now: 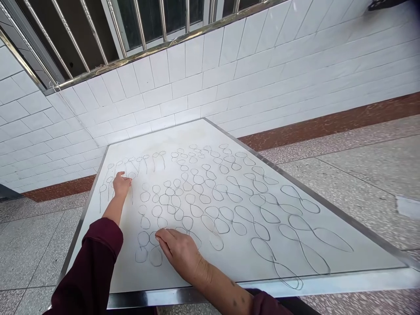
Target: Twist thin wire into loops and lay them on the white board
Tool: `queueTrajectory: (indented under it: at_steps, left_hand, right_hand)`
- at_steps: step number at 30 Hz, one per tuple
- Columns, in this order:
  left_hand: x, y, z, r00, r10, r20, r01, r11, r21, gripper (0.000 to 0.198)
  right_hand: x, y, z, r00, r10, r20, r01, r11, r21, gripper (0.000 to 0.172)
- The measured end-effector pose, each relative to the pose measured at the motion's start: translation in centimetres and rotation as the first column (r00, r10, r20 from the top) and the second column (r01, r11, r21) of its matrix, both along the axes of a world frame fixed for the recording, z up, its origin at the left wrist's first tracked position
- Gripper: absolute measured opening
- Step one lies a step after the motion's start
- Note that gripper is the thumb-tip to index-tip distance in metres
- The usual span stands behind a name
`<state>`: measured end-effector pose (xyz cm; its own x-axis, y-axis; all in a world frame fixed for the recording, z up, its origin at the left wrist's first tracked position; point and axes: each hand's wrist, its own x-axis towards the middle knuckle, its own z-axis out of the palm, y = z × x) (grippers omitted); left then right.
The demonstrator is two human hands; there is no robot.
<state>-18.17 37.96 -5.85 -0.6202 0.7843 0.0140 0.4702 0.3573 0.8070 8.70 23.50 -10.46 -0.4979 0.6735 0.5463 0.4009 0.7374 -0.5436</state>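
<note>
I've got both hands down on a white table top (288, 262) w/ a steel rim, covered in thin wire loops shaped like figure-eights. Left hand (121, 185) is stretched out to the far left corner, fingers curled in on a wire loop (132, 176) there; can't tell if it's actually pinched or just touched, grip looks narrow. More long-stemmed loops (154, 158) run in a row just right of that hand and beyond it. Right hand (180, 251) lies flat, palm down, fingers loosely together, holding nothing, fingertips pressing on a figure-eight wire (149, 249) near the front edge. Bigger wire loops (295, 245) spread out well to the right of that hand. White tiled wall (262, 78) behind the table, barred window (131, 26) above.
</note>
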Motion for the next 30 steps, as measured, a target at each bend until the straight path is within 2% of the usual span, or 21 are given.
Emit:
queueTrajectory:
  at_steps: [8, 13, 18, 22, 26, 30]
  left_hand:
    - [0.2, 0.8, -0.4, 0.995, -0.035, -0.095, 0.033, 0.999, -0.018, 0.036]
    - [-0.1, 0.3, 0.0, 0.985, -0.029, -0.169, 0.035, 0.999, 0.036, 0.033]
    - [1.0, -2.8, 0.6, 0.980, 0.020, -0.199, 0.008, 0.990, 0.142, 0.034]
    - [3.7, -6.7, 0.0, 0.984, -0.034, -0.174, 0.066, 0.981, 0.183, 0.041]
    - [6.0, -9.5, -0.8, 0.979, -0.120, -0.166, 0.147, 0.977, 0.157, 0.045]
    - [6.5, -10.1, -0.9, 0.974, -0.137, -0.183, 0.155, 0.984, 0.090, 0.042]
  right_hand:
    - [0.1, 0.0, -0.3, 1.000, 0.015, 0.017, -0.015, 1.000, -0.019, 0.017]
    - [0.2, -0.1, -0.3, 0.999, 0.027, 0.029, -0.026, 0.999, -0.018, 0.017]
    - [0.3, -0.2, -0.1, 0.998, 0.047, 0.032, -0.047, 0.999, -0.002, 0.019]
    - [0.2, -0.5, 0.3, 0.995, 0.096, 0.021, -0.097, 0.994, 0.046, 0.018]
    - [0.5, -1.1, 0.7, 0.988, 0.156, 0.011, -0.156, 0.978, 0.136, 0.017]
    - [2.4, -1.9, 1.4, 0.984, 0.178, -0.010, -0.173, 0.969, 0.176, 0.019]
